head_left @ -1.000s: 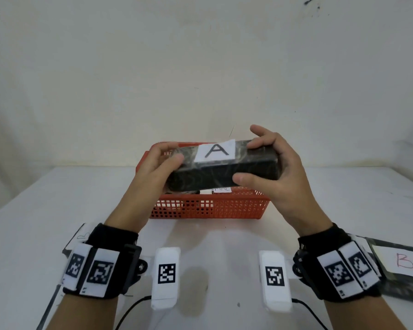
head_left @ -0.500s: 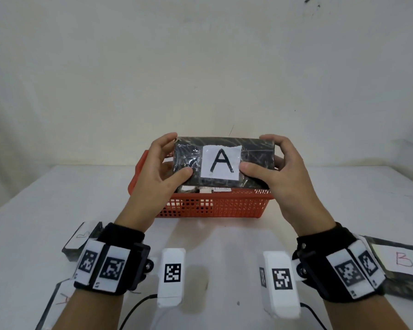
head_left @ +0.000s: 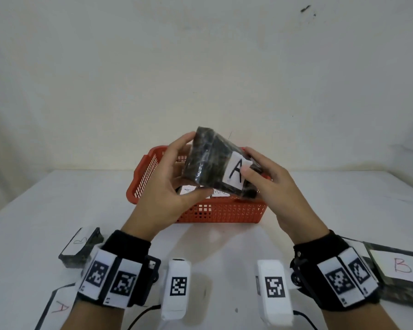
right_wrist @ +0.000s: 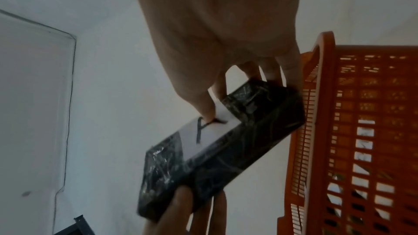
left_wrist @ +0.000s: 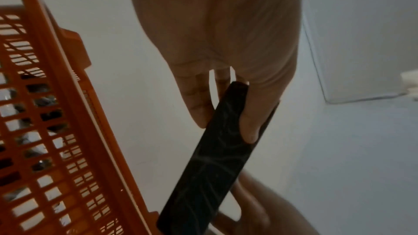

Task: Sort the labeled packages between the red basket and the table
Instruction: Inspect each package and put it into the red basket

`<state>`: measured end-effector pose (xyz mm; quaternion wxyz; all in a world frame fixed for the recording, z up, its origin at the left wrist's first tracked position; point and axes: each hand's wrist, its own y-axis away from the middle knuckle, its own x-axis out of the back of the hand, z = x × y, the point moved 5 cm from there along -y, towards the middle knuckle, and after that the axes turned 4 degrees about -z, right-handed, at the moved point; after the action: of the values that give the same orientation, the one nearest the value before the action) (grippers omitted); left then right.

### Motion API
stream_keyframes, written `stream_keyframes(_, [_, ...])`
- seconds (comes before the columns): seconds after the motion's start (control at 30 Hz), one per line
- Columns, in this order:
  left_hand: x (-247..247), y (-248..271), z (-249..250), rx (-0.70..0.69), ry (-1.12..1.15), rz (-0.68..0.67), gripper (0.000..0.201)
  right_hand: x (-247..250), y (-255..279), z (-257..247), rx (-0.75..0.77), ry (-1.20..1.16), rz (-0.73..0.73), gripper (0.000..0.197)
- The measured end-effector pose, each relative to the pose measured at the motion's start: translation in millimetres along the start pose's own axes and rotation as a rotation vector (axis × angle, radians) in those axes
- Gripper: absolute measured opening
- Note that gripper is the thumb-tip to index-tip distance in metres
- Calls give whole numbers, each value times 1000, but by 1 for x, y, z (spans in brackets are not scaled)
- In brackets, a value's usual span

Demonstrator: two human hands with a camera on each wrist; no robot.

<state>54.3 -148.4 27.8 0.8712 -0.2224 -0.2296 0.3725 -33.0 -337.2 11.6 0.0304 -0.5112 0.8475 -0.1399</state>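
Observation:
A black wrapped package (head_left: pixel 208 163) with a white "A" label is held in the air above the red basket (head_left: pixel 200 211), turned slantwise. My left hand (head_left: pixel 177 177) grips its left end between thumb and fingers. My right hand (head_left: pixel 260 172) grips the right end, thumb on the label. The left wrist view shows the package (left_wrist: pixel 214 158) edge-on with my thumb across it; the right wrist view shows the package (right_wrist: pixel 214 146) and its label under my right thumb. More labeled packages (head_left: pixel 188 190) lie inside the basket, mostly hidden.
On the white table (head_left: pixel 343 206) lie a "B" package (head_left: pixel 396 270) at the right, another black package (head_left: pixel 79 246) at the left, and an "A" package (head_left: pixel 57 308) at the near left edge. Two white marker blocks (head_left: pixel 177 287) sit between my wrists.
The package was held level with its label facing me; both hands have now rotated it, left end up and away, right end lower toward the basket.

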Motion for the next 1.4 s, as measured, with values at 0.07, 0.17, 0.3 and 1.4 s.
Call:
stream_keyframes(0.07, [-10, 0, 7, -35, -4, -25, 90, -10, 5, -7, -31, -14, -78, 38])
stream_keyframes(0.17, [-19, -2, 10, -73, -52, -45, 90, -19, 11, -21, -6, -10, -208, 61])
stream_keyframes(0.3, [-29, 0, 10, -113, -92, -68, 80, -24, 23, -37, 19, -63, -315, 59])
stream_keyframes(1.4, [-11, -1, -29, 332, 444, 208, 82, -24, 12, -15, 138, -140, -334, 66])
